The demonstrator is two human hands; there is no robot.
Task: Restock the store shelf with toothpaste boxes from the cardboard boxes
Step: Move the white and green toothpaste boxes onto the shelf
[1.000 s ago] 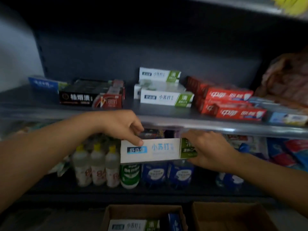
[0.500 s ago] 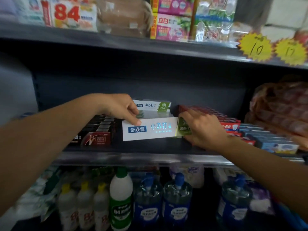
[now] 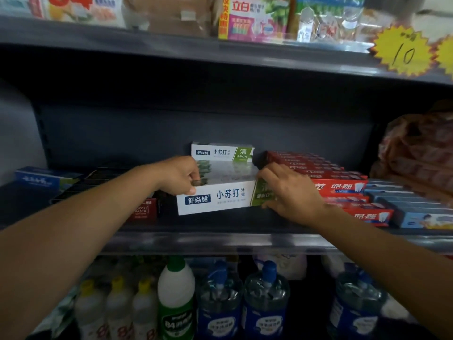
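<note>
Placing step: white toothpaste box [image 3: 217,197] sits at the front of the middle shelf [image 3: 220,238], ahead of matching boxes [image 3: 221,152]. Left hand [image 3: 180,174] and right hand [image 3: 291,190] curl fingers round its ends. Next, probably: square it up, release.

The single head-worn camera looks forward and slightly down at the middle shelf [image 3: 220,238] from close range, about level with it. Its wide angle bends the shelf edges. The upper shelf [image 3: 171,49] fills the top, the bottles [image 3: 175,300] below fill the bottom, and both forearms reach in from the near left and near right corners.
</note>
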